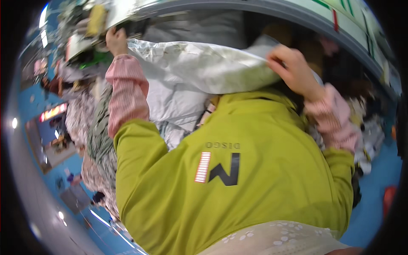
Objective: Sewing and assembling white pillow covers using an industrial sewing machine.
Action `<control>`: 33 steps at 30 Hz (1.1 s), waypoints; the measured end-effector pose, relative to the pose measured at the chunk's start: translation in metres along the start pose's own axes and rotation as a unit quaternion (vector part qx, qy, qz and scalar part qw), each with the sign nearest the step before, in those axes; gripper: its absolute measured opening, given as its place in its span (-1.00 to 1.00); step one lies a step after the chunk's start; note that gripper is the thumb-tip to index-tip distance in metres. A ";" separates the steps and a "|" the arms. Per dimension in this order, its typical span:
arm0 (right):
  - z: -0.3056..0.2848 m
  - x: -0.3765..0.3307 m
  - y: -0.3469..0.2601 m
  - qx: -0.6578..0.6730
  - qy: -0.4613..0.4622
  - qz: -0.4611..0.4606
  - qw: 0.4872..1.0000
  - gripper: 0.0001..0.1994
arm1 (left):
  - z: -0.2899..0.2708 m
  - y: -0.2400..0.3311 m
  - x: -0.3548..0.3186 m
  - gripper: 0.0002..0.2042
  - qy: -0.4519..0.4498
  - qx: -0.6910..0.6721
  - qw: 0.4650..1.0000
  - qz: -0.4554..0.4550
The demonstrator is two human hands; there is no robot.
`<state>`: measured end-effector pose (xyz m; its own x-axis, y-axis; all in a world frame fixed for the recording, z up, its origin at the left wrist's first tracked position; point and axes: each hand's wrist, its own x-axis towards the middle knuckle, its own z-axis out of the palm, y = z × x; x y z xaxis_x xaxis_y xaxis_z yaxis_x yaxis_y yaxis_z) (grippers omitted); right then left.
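A white, slightly crinkled sheet of material (199,63), perhaps plastic or coated cloth, stretches between my raised hands with greyish smudges on it. My left hand (117,41) is closed at its far left corner. At the right end, my right hand (295,70) pinches the edge between thumb and fingers, slightly blurred. Pink ribbed sleeves cover both forearms, below which comes a yellow-green jacket (255,140). Under the sheet lies pale, folded white fabric (174,102), partly hidden by the jacket.
A long grey metal edge (276,9) curves across the far side, with a dark space beneath it. Heaped grey-green cloth (100,131) lies to the left. Mixed clutter with a yellow item (97,20) stands beyond my left hand. Light-coloured fabric (369,140) is piled at right, above the blue floor (372,187).
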<state>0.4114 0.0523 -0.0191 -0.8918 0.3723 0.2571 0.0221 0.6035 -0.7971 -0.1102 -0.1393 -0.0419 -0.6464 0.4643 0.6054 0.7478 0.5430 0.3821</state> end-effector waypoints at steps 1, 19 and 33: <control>0.000 0.005 0.015 0.000 -0.001 0.027 1.000 -0.88 | 0.028 0.109 -0.027 -0.60 -0.149 -0.244 0.956 -0.067; -0.020 0.002 0.037 0.040 0.055 0.105 0.992 -0.84 | 0.014 0.311 -0.081 -0.80 -0.542 -0.385 0.736 0.130; -0.313 -0.118 0.022 -0.002 0.413 -0.020 0.911 -0.67 | 0.008 0.437 0.088 -0.81 -0.243 -0.538 0.804 0.078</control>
<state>0.6584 0.2425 0.1044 -0.2489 0.7526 0.6097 -0.0002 0.6294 -0.7771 0.1586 0.1446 0.1734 -0.3197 0.8281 0.4605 0.3551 -0.3459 0.8685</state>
